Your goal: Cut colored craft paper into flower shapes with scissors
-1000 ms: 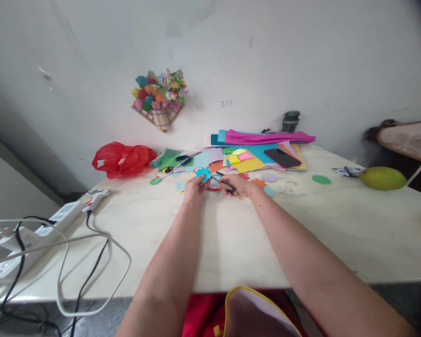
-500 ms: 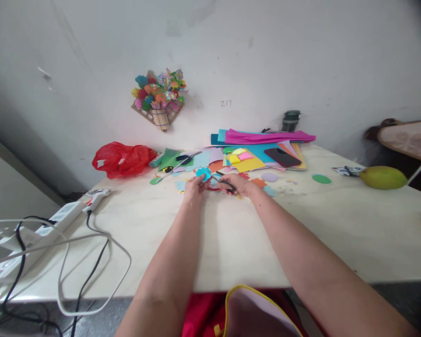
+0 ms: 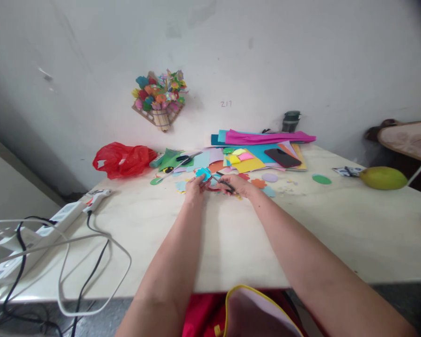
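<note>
Between the fingers of my left hand (image 3: 195, 186) is a bright blue flower-shaped paper piece (image 3: 203, 174). My right hand (image 3: 235, 184) is closed around the dark handles of a pair of scissors (image 3: 228, 185), whose blades point left at the flower's right edge. Whether the blades touch the paper is too small to make out. Around both hands lie cut paper pieces: an orange flower (image 3: 258, 183), a lilac oval (image 3: 270, 177) and light blue scraps (image 3: 268, 191).
Coloured sheets (image 3: 252, 164) bearing a phone (image 3: 283, 157) lie behind my hands. A second pair of scissors (image 3: 185, 160) and a red plastic bag (image 3: 124, 160) are at the back left. A power strip (image 3: 61, 214) with cables occupies the left; a yellow-green fruit (image 3: 383, 178) sits right.
Both hands keep nearly the same place and grip. Only a very slight shift of the scissors and the blue flower shows.
</note>
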The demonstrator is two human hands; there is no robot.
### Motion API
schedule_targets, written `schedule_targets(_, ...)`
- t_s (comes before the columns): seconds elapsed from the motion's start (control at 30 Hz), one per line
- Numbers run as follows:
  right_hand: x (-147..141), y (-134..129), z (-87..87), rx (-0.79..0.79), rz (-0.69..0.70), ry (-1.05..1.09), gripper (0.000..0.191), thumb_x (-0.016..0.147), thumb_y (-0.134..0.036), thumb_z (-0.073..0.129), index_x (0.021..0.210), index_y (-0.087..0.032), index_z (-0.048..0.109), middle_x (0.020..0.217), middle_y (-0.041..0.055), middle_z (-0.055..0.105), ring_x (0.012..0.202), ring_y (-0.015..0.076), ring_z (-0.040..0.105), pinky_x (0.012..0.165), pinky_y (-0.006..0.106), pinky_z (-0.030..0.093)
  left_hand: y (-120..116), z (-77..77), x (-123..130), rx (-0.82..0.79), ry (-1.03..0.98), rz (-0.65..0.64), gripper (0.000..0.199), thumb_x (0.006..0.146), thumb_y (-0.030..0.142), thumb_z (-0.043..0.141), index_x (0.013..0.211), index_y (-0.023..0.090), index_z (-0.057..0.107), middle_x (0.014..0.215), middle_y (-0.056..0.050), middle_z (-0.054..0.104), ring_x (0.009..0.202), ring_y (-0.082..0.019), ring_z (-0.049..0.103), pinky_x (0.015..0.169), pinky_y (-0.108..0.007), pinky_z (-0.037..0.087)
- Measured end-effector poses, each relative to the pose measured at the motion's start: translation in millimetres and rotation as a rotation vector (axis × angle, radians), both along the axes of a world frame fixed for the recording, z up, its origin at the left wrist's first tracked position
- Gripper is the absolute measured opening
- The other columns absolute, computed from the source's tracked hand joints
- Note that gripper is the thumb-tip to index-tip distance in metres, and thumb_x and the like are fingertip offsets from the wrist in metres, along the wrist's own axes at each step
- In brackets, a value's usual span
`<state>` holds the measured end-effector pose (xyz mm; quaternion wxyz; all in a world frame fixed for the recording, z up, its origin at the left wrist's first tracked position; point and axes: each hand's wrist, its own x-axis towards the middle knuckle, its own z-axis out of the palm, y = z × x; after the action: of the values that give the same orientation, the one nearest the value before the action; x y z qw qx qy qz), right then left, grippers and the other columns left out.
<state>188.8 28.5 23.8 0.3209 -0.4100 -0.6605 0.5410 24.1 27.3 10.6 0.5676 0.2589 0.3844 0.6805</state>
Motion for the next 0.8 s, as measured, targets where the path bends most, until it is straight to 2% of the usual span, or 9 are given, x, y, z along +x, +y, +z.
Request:
schedule_targets(0.4, -1.1, 7.2, -7.9, 0.03, -0.018, 0.02, 0.02, 0.073, -0.029, 0.073, 0.073, -0.015, 0.059, 0.049, -0.0029, 0.057, 0.037, 0.006, 0.046, 0.032, 0.017, 0.023, -3.0, 4.2, 9.8, -0.027, -0.019, 0.06, 0.008, 0.07, 0.012, 0.072, 0.075, 0.013, 0.066, 0.072, -0.005, 0.071, 0.071, -0.016, 0.072, 0.065, -0.022, 0.052)
schedule_targets(0.5, 1.6, 6.5, -7.8, 0.053, 0.019, 0.025, 0.023, 0.076, -0.034, 0.071, 0.071, -0.016, 0.057, 0.053, -0.0012, 0.06, 0.039, 0.0063, 0.048, 0.032, 0.017, 0.024, -3.2, 4.1, 11.3, -0.03, -0.029, 0.07, 0.007, 0.07, 0.012, 0.072, 0.073, 0.013, 0.066, 0.071, -0.005, 0.07, 0.069, -0.015, 0.071, 0.067, -0.022, 0.052)
schedule_targets(0.63, 7.2, 2.8, -4.0, 0.077, 0.066, 0.022, 0.03, 0.077, -0.04, 0.071, 0.069, -0.015, 0.056, 0.061, 0.0029, 0.065, 0.044, 0.0078, 0.053, 0.034, 0.017, 0.03, -2.3, 2.9, 10.9, -0.01, -0.034, 0.084, 0.01, 0.067, 0.012, 0.074, 0.072, 0.014, 0.066, 0.072, -0.004, 0.07, 0.07, -0.015, 0.07, 0.068, -0.023, 0.051)
schedule_targets(0.8, 11.0, 4.2, -3.2, 0.049, 0.025, 0.079, 0.031, 0.073, -0.04, 0.076, 0.071, -0.015, 0.057, 0.061, 0.0026, 0.066, 0.044, 0.0078, 0.053, 0.034, 0.017, 0.03, 3.1, -1.7, 8.7, -0.006, -0.04, 0.138, 0.014, 0.063, 0.014, 0.077, 0.07, 0.015, 0.064, 0.069, -0.002, 0.068, 0.07, -0.015, 0.069, 0.07, -0.025, 0.052)
